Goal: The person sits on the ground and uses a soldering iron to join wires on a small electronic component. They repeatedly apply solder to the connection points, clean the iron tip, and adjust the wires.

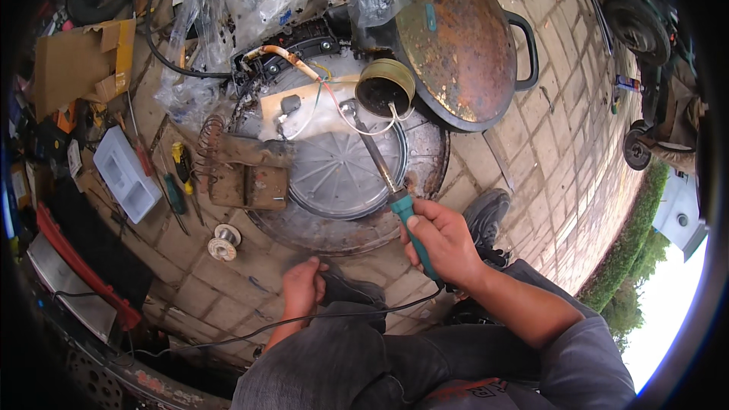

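My right hand [443, 241] is wrapped round the green handle of a soldering iron [416, 234]. The iron's long metal shaft slants up and left, its tip over a pale board [323, 110] beside a round tin can [386, 89]. Thin white wires [342, 123] run from the can across the board toward a rusty-orange sleeved cable [285, 55]. Board and can are on a round metal lid [345, 171]. Close to my knee, my left hand [302, 286] is curled closed; whatever its fingers may hold is hidden.
A spool of wire [224, 243], a rusty stand with a coil [247, 182], screwdrivers [182, 167] and a white plastic tray [127, 175] lie leftward. A large rusty lidded pan [456, 38] sits at the far side. The iron's black cord [281, 324] crosses my legs.
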`<state>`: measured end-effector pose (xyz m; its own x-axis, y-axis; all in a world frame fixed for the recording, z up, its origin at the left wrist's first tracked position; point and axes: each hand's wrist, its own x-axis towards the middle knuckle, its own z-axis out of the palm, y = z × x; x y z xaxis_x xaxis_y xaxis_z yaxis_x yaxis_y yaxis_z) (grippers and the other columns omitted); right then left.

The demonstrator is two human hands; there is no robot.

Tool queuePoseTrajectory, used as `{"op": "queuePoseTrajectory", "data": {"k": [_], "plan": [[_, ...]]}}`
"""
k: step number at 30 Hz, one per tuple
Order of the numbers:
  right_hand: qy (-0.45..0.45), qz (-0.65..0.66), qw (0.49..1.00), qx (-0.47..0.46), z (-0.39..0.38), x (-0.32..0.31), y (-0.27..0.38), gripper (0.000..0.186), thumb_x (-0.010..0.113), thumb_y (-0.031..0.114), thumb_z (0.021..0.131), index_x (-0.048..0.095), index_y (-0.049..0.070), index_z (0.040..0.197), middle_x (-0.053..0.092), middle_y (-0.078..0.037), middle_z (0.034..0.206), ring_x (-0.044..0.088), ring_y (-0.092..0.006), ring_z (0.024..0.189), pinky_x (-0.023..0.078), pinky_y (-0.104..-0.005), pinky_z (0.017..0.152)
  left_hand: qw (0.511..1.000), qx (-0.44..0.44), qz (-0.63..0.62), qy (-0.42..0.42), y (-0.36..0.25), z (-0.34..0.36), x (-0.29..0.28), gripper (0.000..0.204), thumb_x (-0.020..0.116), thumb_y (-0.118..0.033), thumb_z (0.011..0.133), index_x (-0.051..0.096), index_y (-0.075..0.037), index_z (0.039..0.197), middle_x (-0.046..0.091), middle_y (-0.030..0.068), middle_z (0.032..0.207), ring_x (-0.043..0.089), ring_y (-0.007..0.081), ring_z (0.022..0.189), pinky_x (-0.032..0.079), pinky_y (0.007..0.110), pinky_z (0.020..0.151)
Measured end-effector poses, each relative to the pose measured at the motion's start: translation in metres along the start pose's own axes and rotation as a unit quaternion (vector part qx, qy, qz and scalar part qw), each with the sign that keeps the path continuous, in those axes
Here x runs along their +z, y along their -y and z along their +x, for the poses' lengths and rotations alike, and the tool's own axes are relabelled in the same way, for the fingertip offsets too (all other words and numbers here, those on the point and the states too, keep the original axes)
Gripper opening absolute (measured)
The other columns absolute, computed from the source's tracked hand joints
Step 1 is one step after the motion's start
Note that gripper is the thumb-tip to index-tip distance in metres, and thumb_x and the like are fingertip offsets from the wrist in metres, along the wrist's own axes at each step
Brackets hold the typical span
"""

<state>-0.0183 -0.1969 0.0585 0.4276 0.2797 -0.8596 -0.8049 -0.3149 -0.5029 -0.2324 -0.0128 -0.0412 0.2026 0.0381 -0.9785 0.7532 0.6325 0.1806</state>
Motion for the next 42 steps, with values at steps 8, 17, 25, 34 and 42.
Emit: {"op": "queuePoseTrajectory", "data": {"k": [8,17,25,34,42], "plan": [[0.004,0.009,1.0,0.008,-0.008,0.004,0.003,0.028,0.046,0.013,0.103,0.055,-0.001,0.126,0.059,-0.006,0.086,0.056,-0.0107,0.059,0.045,-0.0262,0.053,1.0,0.003,0.0,-0.008,0.002,0.001,0.0,0.034,0.058,-0.026,0.101,0.065,0.004,0.086,0.048,0.0055,0.047,0.035,0.0122,0.032,0.024,0.028,0.032],[0.028,-0.008,0.997,-0.072,-0.039,0.027,-0.038,0.039,0.06,0.009,0.099,0.047,-0.003,0.134,0.064,-0.006,0.095,0.058,-0.0083,0.074,0.049,-0.0247,0.066,1.0,0.006,0.006,0.008,0.008,0.003,-0.004,0.034,0.059,-0.028,0.1,0.066,0.003,0.087,0.05,0.0057,0.048,0.036,0.0121,0.032,0.025,0.028,0.033],[0.196,-0.071,0.973,-0.095,0.001,0.064,-0.003,0.046,0.061,0.01,0.099,0.039,-0.002,0.138,0.061,-0.01,0.12,0.059,-0.0145,0.111,0.047,-0.0298,0.094,0.994,0.052,-0.081,0.056,-0.009,-0.018,0.006,0.027,0.062,-0.028,0.098,0.068,-0.003,0.092,0.056,0.001,0.061,0.045,0.0082,0.045,0.031,0.024,0.041],[0.285,-0.169,0.941,-0.069,-0.004,0.126,-0.008,0.048,0.063,0.015,0.099,0.04,-0.007,0.134,0.067,-0.01,0.098,0.065,-0.0161,0.092,0.053,-0.0299,0.08,0.986,0.06,-0.154,-0.026,0.028,-0.042,-0.037,0.022,0.06,-0.024,0.098,0.066,-0.002,0.099,0.059,0.0024,0.066,0.048,0.0102,0.046,0.034,0.025,0.04],[0.282,-0.027,0.957,0.071,-0.013,0.178,0.017,0.04,0.066,0.021,0.097,0.042,0.0,0.12,0.07,-0.013,0.099,0.063,-0.0116,0.07,0.051,-0.0241,0.058,0.936,0.129,-0.282,-0.166,0.064,-0.062,-0.073,0.022,0.059,-0.021,0.098,0.065,-0.001,0.1,0.056,0.0028,0.063,0.048,0.0125,0.046,0.036,0.027,0.042]]}}
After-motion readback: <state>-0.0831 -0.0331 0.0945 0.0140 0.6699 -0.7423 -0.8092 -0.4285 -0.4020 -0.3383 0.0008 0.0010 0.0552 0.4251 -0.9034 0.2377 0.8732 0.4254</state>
